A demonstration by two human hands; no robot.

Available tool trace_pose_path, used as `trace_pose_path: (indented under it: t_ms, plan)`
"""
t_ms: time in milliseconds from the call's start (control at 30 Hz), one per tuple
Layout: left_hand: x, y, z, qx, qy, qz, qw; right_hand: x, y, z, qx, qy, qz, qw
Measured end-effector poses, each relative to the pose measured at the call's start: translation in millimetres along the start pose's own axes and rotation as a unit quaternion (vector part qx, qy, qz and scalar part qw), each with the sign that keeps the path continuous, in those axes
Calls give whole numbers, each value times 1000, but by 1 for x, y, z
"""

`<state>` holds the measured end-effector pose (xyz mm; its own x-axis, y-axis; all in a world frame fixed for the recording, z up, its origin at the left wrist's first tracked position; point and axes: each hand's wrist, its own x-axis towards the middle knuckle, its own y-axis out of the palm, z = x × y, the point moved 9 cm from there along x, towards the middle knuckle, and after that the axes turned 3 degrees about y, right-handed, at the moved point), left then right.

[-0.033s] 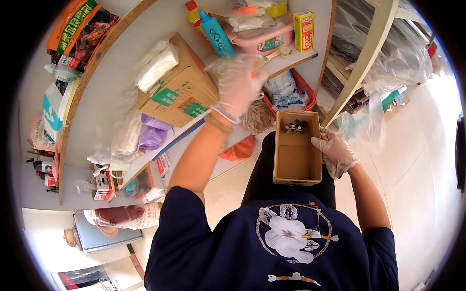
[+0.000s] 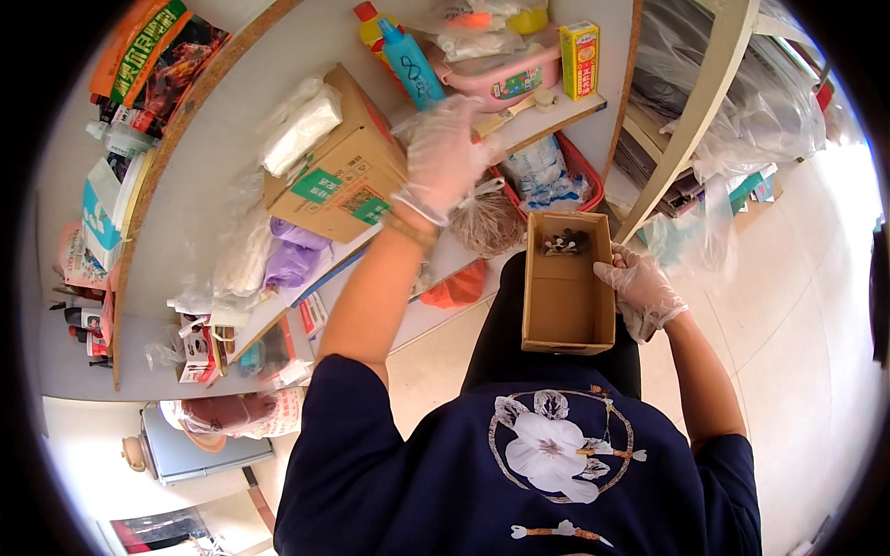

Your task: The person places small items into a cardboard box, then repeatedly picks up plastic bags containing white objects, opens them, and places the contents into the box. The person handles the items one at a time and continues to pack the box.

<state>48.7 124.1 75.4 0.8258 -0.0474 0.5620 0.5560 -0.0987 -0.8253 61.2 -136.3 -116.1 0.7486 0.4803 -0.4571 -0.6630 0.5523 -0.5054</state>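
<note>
an open cardboard box (image 2: 567, 310), long axis toward the shelf (image 2: 567, 110), is gripped at its right wall by the nearer right hand (image 2: 644, 289). beyond the box, leftward, the blurred left hand (image 2: 447, 156) hovers near a blue bottle (image 2: 412, 67); whether it's empty, i can't tell.

The premises present as a storage corner, in either a small shop or a home; which cannot be determined. Evidence: pale shelves (image 2: 218, 116) carrying a brown carton (image 2: 360, 153), a blue bottle (image 2: 413, 69), a pink tub (image 2: 468, 84), a yellow box (image 2: 580, 61) and purple plastic bags (image 2: 293, 259); printed packets (image 2: 162, 57) at the upper left; an adjoining cream rack (image 2: 700, 111) hung with clear plastic (image 2: 774, 107); a pale tiled floor (image 2: 774, 315).
</note>
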Motion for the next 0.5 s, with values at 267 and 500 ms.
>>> trace_pose_path:
  t_ms: [267, 500]
  plan:
    - [20, 32, 71, 166, -141, 420, 881, 3, 4, -3, 5, -28, -3, 1000]
    - [22, 50, 87, 133, -148, 491, 848, -1, 1, -1, 8, -5, 10, 1000]
